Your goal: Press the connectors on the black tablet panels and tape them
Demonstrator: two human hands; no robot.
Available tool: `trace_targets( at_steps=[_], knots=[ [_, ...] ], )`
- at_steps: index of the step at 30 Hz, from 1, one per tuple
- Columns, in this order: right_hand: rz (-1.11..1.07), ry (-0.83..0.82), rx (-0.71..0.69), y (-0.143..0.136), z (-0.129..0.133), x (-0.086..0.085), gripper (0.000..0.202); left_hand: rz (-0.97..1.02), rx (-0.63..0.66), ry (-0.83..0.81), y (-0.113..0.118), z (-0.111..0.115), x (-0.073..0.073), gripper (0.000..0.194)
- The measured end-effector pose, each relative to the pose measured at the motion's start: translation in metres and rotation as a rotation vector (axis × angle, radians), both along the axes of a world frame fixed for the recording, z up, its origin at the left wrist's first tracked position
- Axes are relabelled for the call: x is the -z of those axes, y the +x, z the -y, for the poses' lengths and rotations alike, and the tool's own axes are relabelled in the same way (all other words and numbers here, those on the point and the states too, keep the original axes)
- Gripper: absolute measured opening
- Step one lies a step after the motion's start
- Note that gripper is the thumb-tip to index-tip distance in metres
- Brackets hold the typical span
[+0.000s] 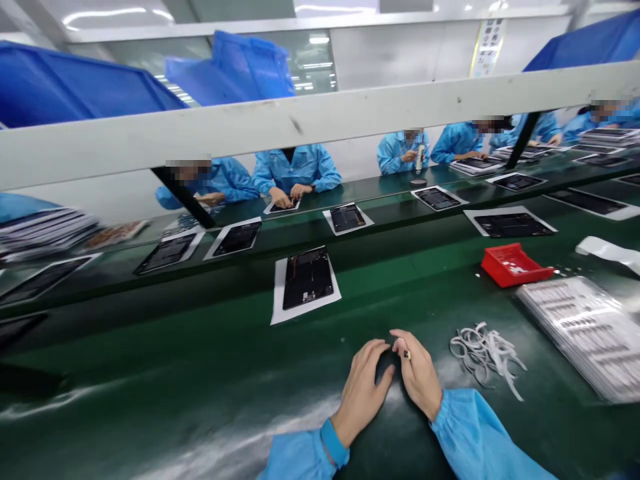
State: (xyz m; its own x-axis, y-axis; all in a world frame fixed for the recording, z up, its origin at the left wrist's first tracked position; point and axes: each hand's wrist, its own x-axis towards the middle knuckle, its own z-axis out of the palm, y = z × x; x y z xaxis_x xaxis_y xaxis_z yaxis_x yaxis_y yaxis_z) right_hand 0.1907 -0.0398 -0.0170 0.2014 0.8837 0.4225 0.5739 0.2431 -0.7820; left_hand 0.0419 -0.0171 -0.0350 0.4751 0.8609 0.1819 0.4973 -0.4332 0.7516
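Green bench (175, 373): L hand (364, 383) loosely spread, R hand (421, 380) w/ tiny dark pc (407, 355), grip unclear, gap before strips (494, 347).

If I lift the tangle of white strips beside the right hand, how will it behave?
The tangle of white strips will probably flop: its pieces lie in loose curls. It's likely light, since the strips look narrow. Pulling one may drag others, as they overlap.

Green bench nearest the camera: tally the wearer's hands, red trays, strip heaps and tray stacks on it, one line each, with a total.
Wearer's hands: 2 (left hand, right hand)
Red tray: 1
Heap of pale strips: 1
Stack of clear trays: 1
Total: 5
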Motion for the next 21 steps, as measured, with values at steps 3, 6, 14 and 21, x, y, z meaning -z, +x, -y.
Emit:
trace_targets(
  at_steps=[3, 6, 14, 21],
  knots=[
    [0.000, 0.108, 0.160, 0.021, 0.027, -0.010, 0.031, -0.117, 0.072, 0.054, 0.007, 0.009, 0.001, 0.051],
    [-0.042, 0.159, 0.343, 0.064, 0.073, -0.013, 0.031, -0.183, 0.128, 0.081, 0.029, 0.006, -0.001, 0.072],
    [-0.021, -0.058, 0.461, 0.201, 0.105, -0.010, 0.057, -0.156, 0.423, 0.061, 0.148, -0.004, -0.007, 0.125],
    [-0.011, -0.132, 0.103, 0.190, 0.042, -0.023, 0.042, -0.093, 0.476, 0.098, 0.192, 0.010, -0.009, 0.130]
  ],
)
